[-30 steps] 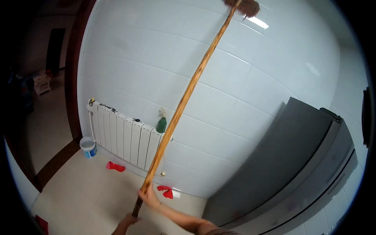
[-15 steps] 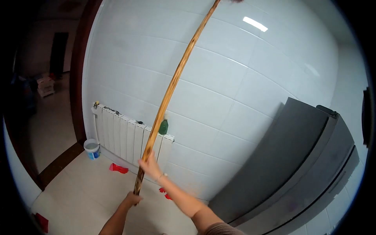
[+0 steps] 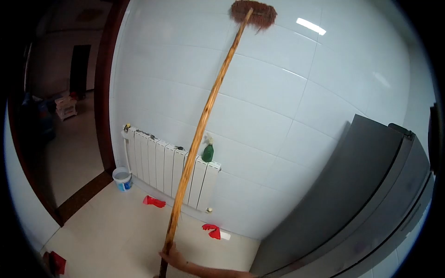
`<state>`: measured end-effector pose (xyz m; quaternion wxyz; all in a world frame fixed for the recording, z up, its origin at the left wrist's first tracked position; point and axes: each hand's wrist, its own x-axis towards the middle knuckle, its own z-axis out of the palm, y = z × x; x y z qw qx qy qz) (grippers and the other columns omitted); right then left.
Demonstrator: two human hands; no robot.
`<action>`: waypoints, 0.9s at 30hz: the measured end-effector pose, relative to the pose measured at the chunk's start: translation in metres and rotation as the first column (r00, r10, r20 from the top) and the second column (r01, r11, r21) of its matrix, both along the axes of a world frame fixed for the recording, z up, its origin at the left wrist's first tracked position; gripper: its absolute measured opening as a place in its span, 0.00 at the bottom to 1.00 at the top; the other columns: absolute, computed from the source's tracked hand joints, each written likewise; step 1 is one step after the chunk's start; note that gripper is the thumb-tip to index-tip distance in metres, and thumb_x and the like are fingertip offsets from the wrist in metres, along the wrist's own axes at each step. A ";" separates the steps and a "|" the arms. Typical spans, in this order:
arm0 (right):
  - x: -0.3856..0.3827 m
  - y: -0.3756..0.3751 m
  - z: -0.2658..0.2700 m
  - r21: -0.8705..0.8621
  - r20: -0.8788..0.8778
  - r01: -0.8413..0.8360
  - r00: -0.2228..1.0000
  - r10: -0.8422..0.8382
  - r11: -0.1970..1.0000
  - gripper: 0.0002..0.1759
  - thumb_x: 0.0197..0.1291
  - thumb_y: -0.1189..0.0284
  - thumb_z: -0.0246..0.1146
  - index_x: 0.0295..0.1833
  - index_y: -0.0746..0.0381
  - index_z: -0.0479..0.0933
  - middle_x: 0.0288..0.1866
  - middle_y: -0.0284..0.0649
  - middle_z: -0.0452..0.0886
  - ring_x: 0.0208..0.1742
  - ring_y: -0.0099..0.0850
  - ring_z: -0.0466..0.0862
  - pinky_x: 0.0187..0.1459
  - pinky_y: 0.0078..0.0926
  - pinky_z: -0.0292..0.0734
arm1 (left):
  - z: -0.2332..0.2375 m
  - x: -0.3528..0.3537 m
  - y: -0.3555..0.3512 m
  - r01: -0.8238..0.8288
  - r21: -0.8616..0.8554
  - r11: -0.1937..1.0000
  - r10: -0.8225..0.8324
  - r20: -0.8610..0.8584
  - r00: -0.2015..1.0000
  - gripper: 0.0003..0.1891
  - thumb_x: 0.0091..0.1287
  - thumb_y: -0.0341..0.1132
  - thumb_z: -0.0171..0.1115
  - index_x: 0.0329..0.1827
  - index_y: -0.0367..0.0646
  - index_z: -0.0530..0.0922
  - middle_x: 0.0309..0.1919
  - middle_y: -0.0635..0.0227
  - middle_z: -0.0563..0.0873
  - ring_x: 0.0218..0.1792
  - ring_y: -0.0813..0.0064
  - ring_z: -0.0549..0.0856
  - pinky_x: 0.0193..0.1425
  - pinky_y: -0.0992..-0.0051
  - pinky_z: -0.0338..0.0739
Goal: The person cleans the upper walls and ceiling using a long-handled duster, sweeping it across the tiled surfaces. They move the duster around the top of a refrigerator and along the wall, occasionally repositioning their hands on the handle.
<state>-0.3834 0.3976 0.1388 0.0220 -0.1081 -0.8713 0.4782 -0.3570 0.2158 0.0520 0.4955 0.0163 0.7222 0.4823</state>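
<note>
A broom with a long, knotty wooden handle [image 3: 203, 118] slants up across the view. Its reddish-brown bristle head [image 3: 259, 16] lies against the white tiled wall near the top. Low in the picture, my right hand [image 3: 172, 257] is closed around the lower handle, its forearm reaching in from the right. Below that hand the end of the handle runs out of the frame. My left hand is out of view.
Behind the handle is a white radiator [image 3: 160, 160] with a green spray bottle [image 3: 208, 152] on it. A small bucket [image 3: 122, 179] and red gloves [image 3: 212, 231] are on the floor. The grey refrigerator [image 3: 329, 194] stands right, a dark doorway [image 3: 104, 88] left.
The broom has come down, so its bristle head now shows fully. My right hand has moved lower with the handle. My left hand, earlier around the handle's end, has left the view.
</note>
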 end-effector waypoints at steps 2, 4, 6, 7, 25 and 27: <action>-0.022 0.019 0.083 0.022 -0.198 -0.030 0.980 0.033 0.999 0.33 0.59 0.59 0.63 0.56 0.68 0.54 0.41 0.53 0.76 0.40 0.52 0.79 0.40 0.43 0.75 | 0.014 -0.035 0.026 -0.005 0.077 0.997 0.011 -0.071 0.997 0.15 0.51 0.39 0.73 0.30 0.38 0.77 0.21 0.65 0.79 0.21 0.72 0.78 0.24 0.71 0.73; -0.057 0.040 0.147 0.001 -0.386 -0.026 0.922 0.024 1.000 0.32 0.58 0.61 0.63 0.57 0.67 0.55 0.41 0.52 0.76 0.40 0.52 0.79 0.39 0.44 0.74 | 0.045 -0.069 0.054 -0.012 0.139 0.990 0.034 -0.160 0.987 0.13 0.52 0.37 0.71 0.30 0.38 0.77 0.21 0.65 0.79 0.21 0.72 0.78 0.24 0.71 0.73; -0.100 0.071 0.195 0.065 -0.522 -0.045 0.850 0.072 0.997 0.31 0.56 0.65 0.63 0.59 0.64 0.57 0.40 0.51 0.74 0.40 0.47 0.78 0.40 0.41 0.73 | 0.119 -0.107 0.089 -0.030 0.173 0.984 0.086 -0.324 0.942 0.08 0.52 0.32 0.67 0.27 0.37 0.77 0.19 0.65 0.79 0.20 0.72 0.78 0.24 0.71 0.74; -0.120 0.084 0.224 0.126 -0.658 0.025 0.750 0.065 0.992 0.29 0.57 0.66 0.63 0.58 0.64 0.58 0.36 0.46 0.74 0.36 0.43 0.78 0.39 0.37 0.74 | 0.160 -0.117 0.105 -0.060 0.218 0.974 0.139 -0.371 0.918 0.08 0.51 0.31 0.66 0.23 0.37 0.76 0.17 0.65 0.78 0.18 0.72 0.78 0.22 0.71 0.73; -0.109 0.164 0.361 -0.296 -0.542 0.005 0.823 -0.173 0.955 0.56 0.53 0.60 0.69 0.73 0.69 0.38 0.65 0.59 0.60 0.59 0.37 0.73 0.61 0.34 0.68 | 0.061 -0.050 0.047 -0.124 0.031 0.992 0.127 -0.308 0.943 0.10 0.51 0.31 0.67 0.22 0.37 0.73 0.16 0.64 0.78 0.17 0.73 0.77 0.22 0.71 0.72; -0.099 0.158 0.343 -0.306 -0.552 -0.017 0.818 -0.163 0.952 0.55 0.53 0.62 0.69 0.73 0.69 0.38 0.65 0.58 0.61 0.59 0.36 0.73 0.60 0.34 0.69 | 0.029 -0.025 -0.003 -0.120 -0.042 0.992 0.106 -0.248 0.963 0.12 0.51 0.33 0.69 0.26 0.35 0.74 0.19 0.62 0.80 0.21 0.71 0.79 0.27 0.69 0.74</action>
